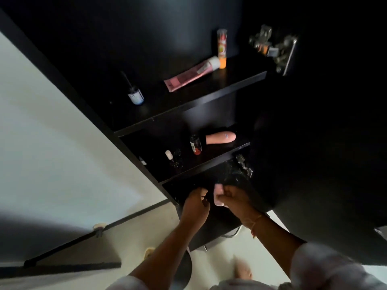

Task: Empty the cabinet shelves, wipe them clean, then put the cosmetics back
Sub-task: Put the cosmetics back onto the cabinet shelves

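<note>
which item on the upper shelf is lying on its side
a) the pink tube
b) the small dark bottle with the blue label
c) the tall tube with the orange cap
a: the pink tube lies flat along the upper shelf, while the blue-label bottle and the orange-capped tube both stand upright.

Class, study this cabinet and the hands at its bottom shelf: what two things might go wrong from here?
The upright tube stands on its narrow orange cap on the top shelf; a nudge might topple it. The red-labelled bottle stands close to the middle shelf's front edge, above the right hand holding a pale pink item; a raised arm might knock it off.
</note>
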Demonstrator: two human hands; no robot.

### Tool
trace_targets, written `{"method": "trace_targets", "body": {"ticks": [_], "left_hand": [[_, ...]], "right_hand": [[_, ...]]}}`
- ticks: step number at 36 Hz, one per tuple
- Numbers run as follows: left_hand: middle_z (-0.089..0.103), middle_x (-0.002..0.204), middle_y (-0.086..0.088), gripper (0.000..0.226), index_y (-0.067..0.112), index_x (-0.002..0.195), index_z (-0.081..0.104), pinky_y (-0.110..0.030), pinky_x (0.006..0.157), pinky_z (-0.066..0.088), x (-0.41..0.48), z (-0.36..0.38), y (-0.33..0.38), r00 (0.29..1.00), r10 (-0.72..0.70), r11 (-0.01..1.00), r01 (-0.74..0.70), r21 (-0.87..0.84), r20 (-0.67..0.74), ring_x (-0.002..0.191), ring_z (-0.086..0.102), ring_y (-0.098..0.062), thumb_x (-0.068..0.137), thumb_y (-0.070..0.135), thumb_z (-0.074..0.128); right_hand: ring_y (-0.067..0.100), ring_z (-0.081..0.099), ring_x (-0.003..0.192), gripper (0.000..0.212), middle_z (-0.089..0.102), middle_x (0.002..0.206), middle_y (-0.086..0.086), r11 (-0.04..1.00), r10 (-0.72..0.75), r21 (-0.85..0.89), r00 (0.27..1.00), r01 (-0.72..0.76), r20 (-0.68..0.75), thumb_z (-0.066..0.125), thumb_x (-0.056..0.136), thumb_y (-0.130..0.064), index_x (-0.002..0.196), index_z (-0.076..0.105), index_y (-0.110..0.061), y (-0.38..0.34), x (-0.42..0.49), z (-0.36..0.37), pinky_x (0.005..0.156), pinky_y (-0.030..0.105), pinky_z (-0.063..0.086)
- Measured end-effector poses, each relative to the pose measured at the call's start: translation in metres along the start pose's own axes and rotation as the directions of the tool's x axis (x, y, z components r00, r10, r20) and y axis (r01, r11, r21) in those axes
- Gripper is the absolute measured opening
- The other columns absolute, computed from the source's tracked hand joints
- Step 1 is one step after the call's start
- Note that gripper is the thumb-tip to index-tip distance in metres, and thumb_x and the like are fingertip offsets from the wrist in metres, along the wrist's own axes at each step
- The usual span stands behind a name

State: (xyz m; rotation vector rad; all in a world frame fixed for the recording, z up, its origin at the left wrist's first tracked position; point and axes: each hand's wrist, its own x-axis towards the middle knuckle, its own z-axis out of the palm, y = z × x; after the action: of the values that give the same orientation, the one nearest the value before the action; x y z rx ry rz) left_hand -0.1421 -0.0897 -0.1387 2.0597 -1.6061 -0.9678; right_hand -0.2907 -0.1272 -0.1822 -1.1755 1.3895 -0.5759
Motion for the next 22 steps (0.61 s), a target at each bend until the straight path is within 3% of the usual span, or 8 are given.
{"method": "trace_targets", "body": {"ticks": [5,10,13,16,18,20,22], "left_hand": [[0.061,0.12,0.003,0.031,0.018,0.122,0.058,-0.016,0.09,0.044,-0.018,-0.029,0.016,0.989,0.117,0.991,-0.123,-0.054,-0.095,0.112,0.058,-0.008,0.092,0.012,0.056],[0.061,0.118,0.002,0.032,0.015,0.121,0.058,-0.018,0.096,0.043,-0.035,-0.066,0.03,0.938,0.284,0.957,-0.292,-0.009,-0.198,0.113,0.057,-0.01,0.089,0.018,0.063],[0.059,0.119,0.002,0.037,0.017,0.123,0.057,-0.023,0.103,0.041,-0.046,-0.086,0.038,0.874,0.394,0.917,-0.396,0.052,-0.283,0.116,0.052,-0.013,0.087,0.019,0.065],[0.051,0.129,0.001,0.047,0.018,0.131,0.051,-0.018,0.103,0.03,-0.057,-0.105,0.045,0.781,0.514,0.857,-0.482,0.182,-0.355,0.124,0.042,-0.012,0.088,0.028,0.066],[0.051,0.13,-0.001,0.051,0.015,0.131,0.051,-0.021,0.104,0.033,-0.061,-0.119,0.051,0.685,0.602,0.798,-0.534,0.28,-0.41,0.123,0.04,-0.011,0.086,0.033,0.067],[0.048,0.136,-0.001,0.06,0.015,0.135,0.047,-0.026,0.109,0.034,-0.064,-0.134,0.06,0.622,0.652,0.758,-0.551,0.349,-0.435,0.128,0.039,-0.013,0.085,0.04,0.068],[0.043,0.143,-0.002,0.071,0.015,0.14,0.042,-0.031,0.114,0.032,-0.066,-0.149,0.069,0.581,0.681,0.732,-0.529,0.429,-0.446,0.135,0.037,-0.017,0.082,0.045,0.07]], "right_hand": [[0.016,0.067,0.095,0.026,0.072,0.098,0.001,0.995,-0.082,0.056,0.994,0.086,-0.074,0.072,0.082,-0.013,0.108,0.068,-0.017,-0.041,-0.037,-0.003,0.089,0.034,0.055],[0.017,0.068,0.088,0.025,0.072,0.097,0.006,0.965,-0.243,0.062,0.96,0.253,-0.141,0.069,0.083,-0.002,0.105,0.065,-0.013,-0.087,-0.068,-0.001,0.08,0.024,0.055],[0.017,0.071,0.089,0.024,0.075,0.094,0.003,0.927,-0.372,-0.006,0.913,0.376,-0.169,0.071,0.082,-0.007,0.103,0.069,-0.017,-0.109,-0.084,-0.002,0.087,0.035,0.057],[0.01,0.071,0.086,0.015,0.075,0.09,-0.004,0.881,-0.468,-0.038,0.859,0.471,-0.205,0.074,0.084,-0.022,0.097,0.07,-0.029,-0.133,-0.103,0.0,0.084,0.032,0.056],[0.003,0.07,0.083,0.015,0.074,0.087,-0.01,0.836,-0.547,-0.119,0.797,0.535,-0.258,0.074,0.083,-0.029,0.092,0.069,-0.04,-0.152,-0.114,0.0,0.081,0.03,0.057],[0.002,0.069,0.08,0.005,0.073,0.084,-0.009,0.786,-0.616,-0.171,0.729,0.594,-0.298,0.071,0.085,-0.041,0.089,0.071,-0.038,-0.173,-0.126,-0.001,0.077,0.028,0.057],[0.002,0.069,0.081,0.019,0.073,0.087,-0.008,0.738,-0.672,-0.204,0.674,0.643,-0.306,0.068,0.086,-0.049,0.091,0.072,-0.032,-0.195,-0.135,-0.002,0.076,0.028,0.058]]}}
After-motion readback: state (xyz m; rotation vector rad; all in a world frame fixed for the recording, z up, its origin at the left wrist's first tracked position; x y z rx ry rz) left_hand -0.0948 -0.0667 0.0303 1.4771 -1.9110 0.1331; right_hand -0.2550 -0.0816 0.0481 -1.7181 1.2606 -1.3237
